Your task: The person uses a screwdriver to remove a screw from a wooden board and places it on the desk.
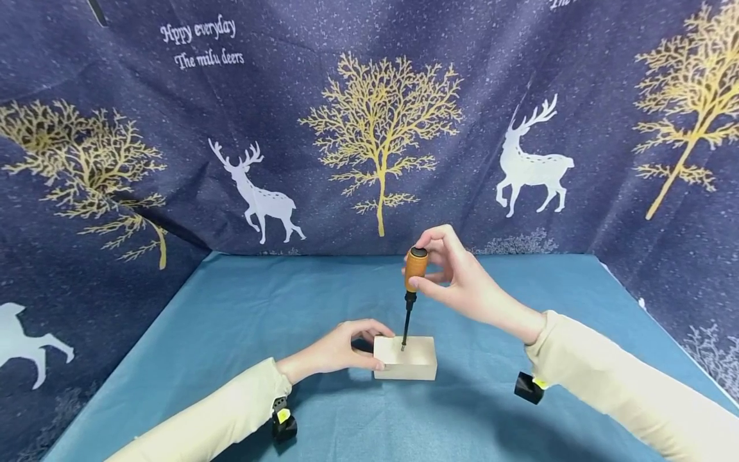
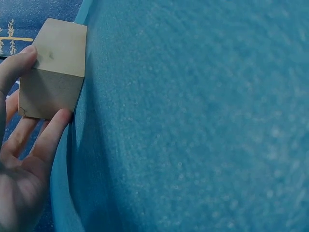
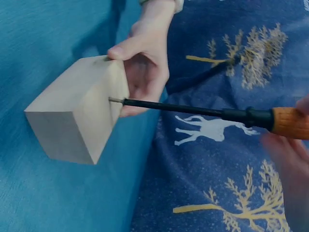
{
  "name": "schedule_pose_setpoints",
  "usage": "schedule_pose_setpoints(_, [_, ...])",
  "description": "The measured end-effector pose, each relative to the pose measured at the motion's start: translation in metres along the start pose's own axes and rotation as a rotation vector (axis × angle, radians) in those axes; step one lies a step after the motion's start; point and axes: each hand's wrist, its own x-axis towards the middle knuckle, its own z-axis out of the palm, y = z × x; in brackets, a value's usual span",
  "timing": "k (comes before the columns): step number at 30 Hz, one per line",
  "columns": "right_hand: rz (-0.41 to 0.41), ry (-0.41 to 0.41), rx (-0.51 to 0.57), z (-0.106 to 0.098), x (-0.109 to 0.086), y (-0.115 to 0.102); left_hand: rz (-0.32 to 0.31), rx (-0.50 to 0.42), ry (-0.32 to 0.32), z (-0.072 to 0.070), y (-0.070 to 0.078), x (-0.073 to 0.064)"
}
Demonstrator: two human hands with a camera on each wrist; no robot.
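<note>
A pale wooden block [image 1: 405, 366] lies on the blue cloth, its long side facing me. My left hand [image 1: 349, 350] grips its left end, with the thumb on the near side and fingers around the back. In the left wrist view, the same hand [image 2: 36, 145] has its fingertips against the end of the block [image 2: 55, 72]. Above the block, my right hand [image 1: 453, 276] holds a screwdriver [image 1: 416, 269] by its orange handle, nearly upright. Its dark shaft [image 3: 183, 110] ends in a short silvery tip [image 3: 116, 100] that meets the block's upper face.
Blue cloth [image 1: 231, 308] covers the table. Behind it hangs a dark blue curtain [image 1: 369, 38] printed with yellow trees and white deer. A black strapped device [image 1: 284, 427] sits at the left wrist and another black device [image 1: 528, 388] at the right.
</note>
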Motion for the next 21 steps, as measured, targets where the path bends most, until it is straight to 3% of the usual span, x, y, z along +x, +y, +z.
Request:
schedule_pose_setpoints(3, [0.046, 0.105, -0.183, 0.0044, -0.0001, -0.0007, 0.009, -0.003, 0.0, -0.0002, 0.0002, 0.0005])
schedule_pose_setpoints(5, [0.073, 0.148, -0.23, 0.0062, 0.0008, -0.0016, 0.01, -0.003, 0.0, -0.0003, 0.0006, 0.0007])
schedule_pose_setpoints(14, [0.151, 0.173, -0.174, 0.0059, 0.0002, -0.0068, 0.005, 0.026, 0.001, -0.0003, 0.0008, 0.0002])
schedule_pose_setpoints(19, [0.134, 0.15, -0.175, 0.0012, -0.0009, -0.0078, 0.0, 0.018, -0.002, -0.0006, 0.0002, 0.0009])
schedule_pose_setpoints(21, [0.109, 0.108, -0.121, -0.0015, -0.0008, -0.0076, -0.006, 0.011, -0.005, -0.0009, -0.0003, 0.0011])
